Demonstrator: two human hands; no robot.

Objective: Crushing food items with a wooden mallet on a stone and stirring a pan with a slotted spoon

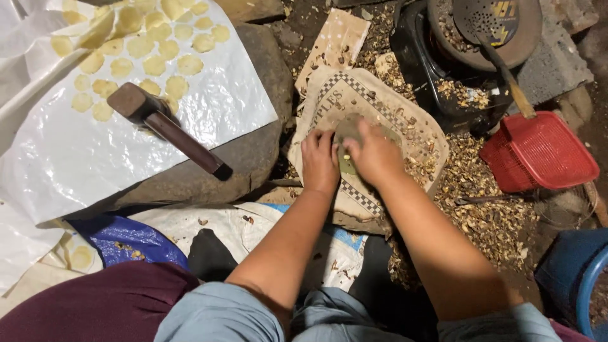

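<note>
Both my hands meet over a flat stone (348, 130) lying on a piece of cardboard (405, 120) with a checkered border. My left hand (320, 161) rests with fingers curled down beside the stone. Pressed on top of the stone, my right hand (373, 152) covers most of it. A small yellowish seed (346, 157) shows between the two hands. I cannot tell if either hand pinches it.
A wooden mallet (168, 123) lies on a white plastic sheet (114, 158) holding several flattened yellow discs (152, 47). A red basket (538, 152), a dark pan with a skimmer (487, 31) and scattered shells (487, 209) sit at right. A blue tub (579, 278) stands at lower right.
</note>
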